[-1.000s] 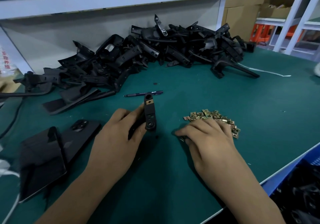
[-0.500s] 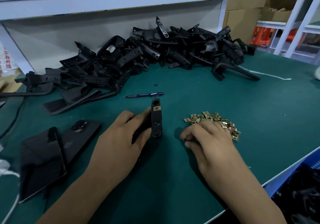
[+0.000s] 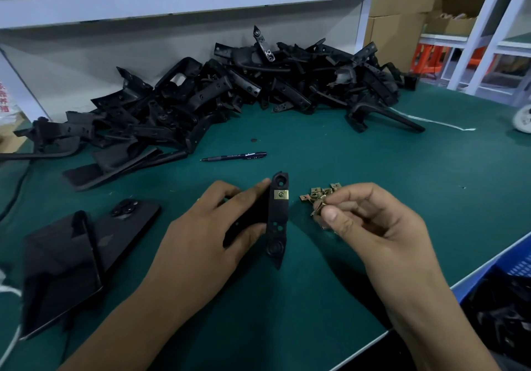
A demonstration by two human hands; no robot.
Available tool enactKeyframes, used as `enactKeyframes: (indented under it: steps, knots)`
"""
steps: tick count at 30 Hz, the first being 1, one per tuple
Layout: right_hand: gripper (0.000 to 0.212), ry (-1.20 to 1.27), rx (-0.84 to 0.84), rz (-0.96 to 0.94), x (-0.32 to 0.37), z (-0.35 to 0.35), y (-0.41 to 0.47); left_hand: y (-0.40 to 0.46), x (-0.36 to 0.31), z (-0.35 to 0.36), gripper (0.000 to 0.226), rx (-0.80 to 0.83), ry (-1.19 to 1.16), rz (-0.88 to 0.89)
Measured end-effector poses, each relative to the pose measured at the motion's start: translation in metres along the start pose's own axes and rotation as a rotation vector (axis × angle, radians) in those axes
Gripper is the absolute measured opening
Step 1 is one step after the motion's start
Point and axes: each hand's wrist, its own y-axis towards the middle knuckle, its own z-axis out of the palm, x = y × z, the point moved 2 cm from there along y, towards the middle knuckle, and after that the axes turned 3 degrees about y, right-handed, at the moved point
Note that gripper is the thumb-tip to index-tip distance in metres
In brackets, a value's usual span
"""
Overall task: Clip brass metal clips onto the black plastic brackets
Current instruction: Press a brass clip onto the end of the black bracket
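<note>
Left hand (image 3: pixel 201 235) gripping half-hidden bracket (image 3: pixel 277 221) — right hand (image 3: pixel 370 221) pinching brass clip (image 3: pixel 318 208), clip pile (image 3: pixel 319 194) partly hidden behind.

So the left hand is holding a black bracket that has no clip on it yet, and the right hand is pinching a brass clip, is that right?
Not quite. The head view shows the black bracket in the left hand already has a brass clip fitted near its upper end. The rest holds: the right hand is pinching a loose brass clip, lifted just in front of the clip pile.
</note>
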Motion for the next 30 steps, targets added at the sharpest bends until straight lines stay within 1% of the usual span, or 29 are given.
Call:
enactKeyframes:
  steps: [4,8,12,15,21,23,30]
  knots:
    - [0.023,0.124,0.000,0.084,-0.001,0.008,-0.002,0.000,-0.002,-0.002,0.060,-0.030,0.006,-0.005]
    - [0.022,0.200,0.015,0.158,-0.001,0.011,-0.001,0.000,-0.003,-0.003,0.060,-0.055,0.008,-0.020]
    - [0.024,0.187,0.056,0.232,0.000,0.011,-0.002,0.001,-0.006,-0.002,0.056,-0.077,0.014,-0.020]
    - [0.022,0.162,0.100,0.236,-0.001,0.013,-0.002,0.001,-0.008,-0.003,0.058,-0.075,0.022,-0.023]
    - [0.024,0.106,0.123,0.213,0.000,0.013,-0.002,0.001,-0.009,-0.004,0.056,-0.060,0.044,0.005]
    - [0.025,0.101,0.129,0.208,-0.001,0.012,-0.002,0.001,-0.009,-0.003,0.054,-0.055,0.030,0.007]
    - [0.021,0.115,0.164,0.194,0.000,0.012,-0.002,0.001,-0.008,-0.002,0.058,-0.004,0.007,0.016]
